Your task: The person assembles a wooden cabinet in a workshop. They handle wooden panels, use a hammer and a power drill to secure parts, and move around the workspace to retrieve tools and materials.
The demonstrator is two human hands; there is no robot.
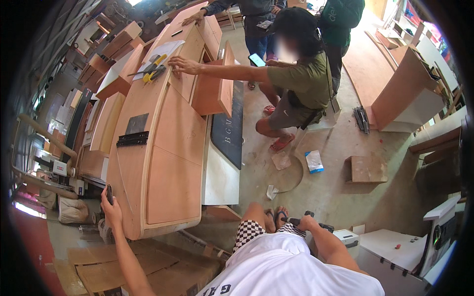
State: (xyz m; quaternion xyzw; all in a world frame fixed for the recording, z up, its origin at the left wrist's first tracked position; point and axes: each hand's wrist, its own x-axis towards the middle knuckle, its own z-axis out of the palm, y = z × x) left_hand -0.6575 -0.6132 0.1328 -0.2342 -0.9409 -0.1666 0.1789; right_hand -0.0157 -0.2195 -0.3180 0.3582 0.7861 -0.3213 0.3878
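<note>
Left hand [111, 211] raised at the near end of the long wooden cabinet [158, 148], fingers wrapped round a small dark phone [109, 193] held upright just off the cabinet's rounded corner. Whether the hand touches the wood, I can't tell.

Right hand [307, 223] low, beside my knees, closed on a dark power tool [316, 224]. The tool sits just above a white box [385, 251], near my sandalled feet. My legs in checked shorts fill the bottom centre.

The cabinet lies on its side across the floor, running away from me. On its top face: a black metal slide [132, 139] about midway, and farther off a yellow-handled tool [154, 64] on a sheet of paper [165, 49].

A crouching person [301, 84] in an olive shirt reaches one arm across to the cabinet, hand flat on the wood beside the paper. Other people stand behind, one with a hand on the cabinet's far end.

On the concrete floor: a wood block [368, 169] to my right, a small blue and white packet [314, 161], and flattened cardboard [148, 269] under my left arm.
</note>
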